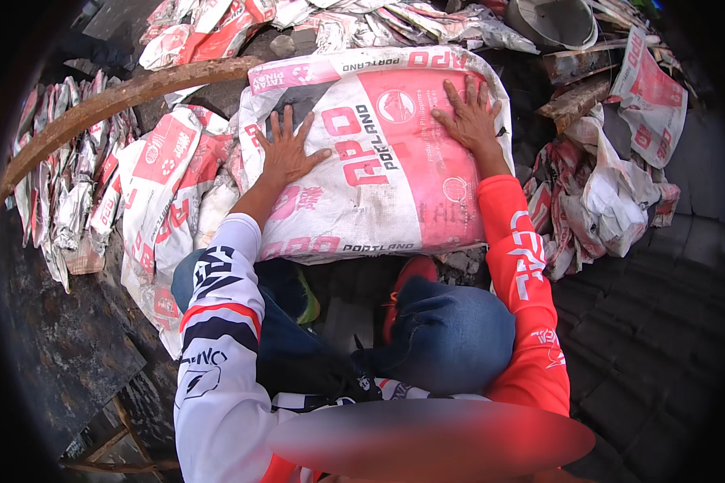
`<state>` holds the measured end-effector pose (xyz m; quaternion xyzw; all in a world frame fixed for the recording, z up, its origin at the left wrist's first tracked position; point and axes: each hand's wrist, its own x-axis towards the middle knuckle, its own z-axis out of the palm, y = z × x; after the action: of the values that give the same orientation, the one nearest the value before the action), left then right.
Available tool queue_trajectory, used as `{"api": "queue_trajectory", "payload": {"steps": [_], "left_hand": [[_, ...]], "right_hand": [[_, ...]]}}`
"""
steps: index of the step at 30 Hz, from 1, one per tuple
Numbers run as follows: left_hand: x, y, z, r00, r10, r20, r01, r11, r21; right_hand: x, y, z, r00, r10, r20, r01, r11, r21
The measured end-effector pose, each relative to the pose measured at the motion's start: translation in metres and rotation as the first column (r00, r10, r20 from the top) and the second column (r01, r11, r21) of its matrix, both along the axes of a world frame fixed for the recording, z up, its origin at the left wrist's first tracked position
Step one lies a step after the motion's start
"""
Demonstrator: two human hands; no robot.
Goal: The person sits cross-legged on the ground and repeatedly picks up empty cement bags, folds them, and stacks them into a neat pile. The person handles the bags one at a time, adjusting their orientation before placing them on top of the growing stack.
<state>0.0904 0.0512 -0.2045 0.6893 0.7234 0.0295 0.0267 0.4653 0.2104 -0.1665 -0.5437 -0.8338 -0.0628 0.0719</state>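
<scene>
Fingers (286, 121) of my left hand (284, 154) are spread flat on the pink-and-white sack (379, 161); my right hand (469, 115) presses its upper right corner, also spread. The sack lies before my knees on a pile of empty sacks (161, 177). I judge that, with 2 flat palms and no pinch, it may slide sideways or wrinkle.

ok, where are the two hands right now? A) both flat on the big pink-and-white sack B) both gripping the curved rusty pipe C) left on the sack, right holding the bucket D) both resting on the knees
A: the left hand and the right hand both lie palm-down, fingers spread, on the pink-and-white sack; neither touches the pipe or the bucket.
</scene>
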Motion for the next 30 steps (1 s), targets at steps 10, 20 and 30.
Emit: {"api": "queue_trajectory", "payload": {"steps": [10,20,30], "left_hand": [[0.005,0.031,-0.064,0.999,-0.027,-0.027,0.026,0.999,-0.039],[0.012,0.038,-0.052,0.999,0.018,-0.05,-0.027,0.985,-0.168],[0.045,-0.006,0.085,0.968,-0.225,0.113,0.242,0.956,-0.164]], "right_hand": [[0.003,0.032,-0.099,0.997,-0.073,0.006,0.073,0.983,-0.166],[-0.002,0.042,-0.069,0.992,-0.048,0.12,0.09,0.924,-0.371],[0.055,-0.086,0.072,0.994,-0.066,-0.082,0.049,0.98,-0.191]]}}
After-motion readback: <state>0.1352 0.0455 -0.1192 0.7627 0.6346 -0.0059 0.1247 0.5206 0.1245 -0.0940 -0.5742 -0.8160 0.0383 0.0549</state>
